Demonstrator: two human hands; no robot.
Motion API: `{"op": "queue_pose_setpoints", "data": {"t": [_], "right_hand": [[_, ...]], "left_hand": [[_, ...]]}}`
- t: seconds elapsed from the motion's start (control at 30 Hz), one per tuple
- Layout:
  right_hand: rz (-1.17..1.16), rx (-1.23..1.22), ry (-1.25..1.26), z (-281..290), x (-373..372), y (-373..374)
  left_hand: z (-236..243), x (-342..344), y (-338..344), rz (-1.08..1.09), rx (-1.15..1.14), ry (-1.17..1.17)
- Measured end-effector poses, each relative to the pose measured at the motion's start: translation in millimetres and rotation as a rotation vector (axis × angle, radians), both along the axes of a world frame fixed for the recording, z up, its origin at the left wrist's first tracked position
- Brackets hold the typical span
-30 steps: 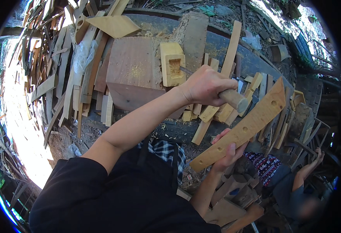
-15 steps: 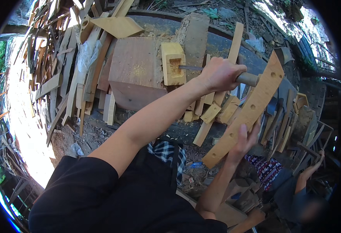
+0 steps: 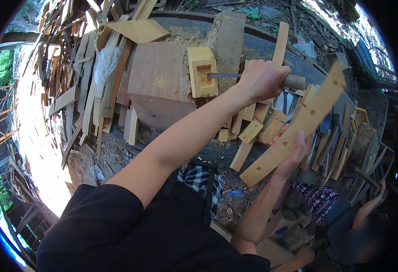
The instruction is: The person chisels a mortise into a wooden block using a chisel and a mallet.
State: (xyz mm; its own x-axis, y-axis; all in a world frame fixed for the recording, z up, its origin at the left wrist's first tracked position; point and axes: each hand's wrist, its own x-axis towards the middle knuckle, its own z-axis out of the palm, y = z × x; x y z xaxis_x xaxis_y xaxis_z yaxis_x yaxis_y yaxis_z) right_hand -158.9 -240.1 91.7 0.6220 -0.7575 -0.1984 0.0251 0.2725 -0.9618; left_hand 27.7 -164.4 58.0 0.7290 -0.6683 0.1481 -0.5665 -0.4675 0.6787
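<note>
- Yellow wooden block (image 3: 202, 71): right of, and just beside, the large brown block (image 3: 156, 72).
- Left hand (image 3: 262, 80): fingers wrapped round chisel (image 3: 226, 75); tip at the yellow block's recess.
- Right hand (image 3: 292, 157): fingers gripping pitted board (image 3: 299, 124), tilted; upper end blurred.
- Wood offcuts (image 3: 252, 130) below chisel, on desk (image 3: 258, 47).

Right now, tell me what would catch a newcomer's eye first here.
First, the pale board with round hollows, slanting right of centre in the right hand. Next, the chisel in the left hand, its blade reaching to the recess of a yellow wooden block at upper centre. Then the great heap of wood strips at upper left.
</note>
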Motion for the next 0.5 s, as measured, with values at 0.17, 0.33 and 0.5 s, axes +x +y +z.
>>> {"op": "queue_pose_setpoints", "data": {"t": [0.17, 0.33, 0.5], "right_hand": [[0.259, -0.105, 0.190, -10.7, -1.1, -11.7], [0.187, -0.088, 0.213, -35.5, -22.1, -7.7], [0.157, 0.024, 0.291, -53.5, -50.7, 6.0]], "left_hand": [[-17.9, 20.0, -12.7, 0.049, 0.055, -0.002], [-32.6, 53.7, 0.2, 0.284, 0.158, 0.103], [6.5, 85.8, 64.1, 0.381, -0.042, 0.183]]}}
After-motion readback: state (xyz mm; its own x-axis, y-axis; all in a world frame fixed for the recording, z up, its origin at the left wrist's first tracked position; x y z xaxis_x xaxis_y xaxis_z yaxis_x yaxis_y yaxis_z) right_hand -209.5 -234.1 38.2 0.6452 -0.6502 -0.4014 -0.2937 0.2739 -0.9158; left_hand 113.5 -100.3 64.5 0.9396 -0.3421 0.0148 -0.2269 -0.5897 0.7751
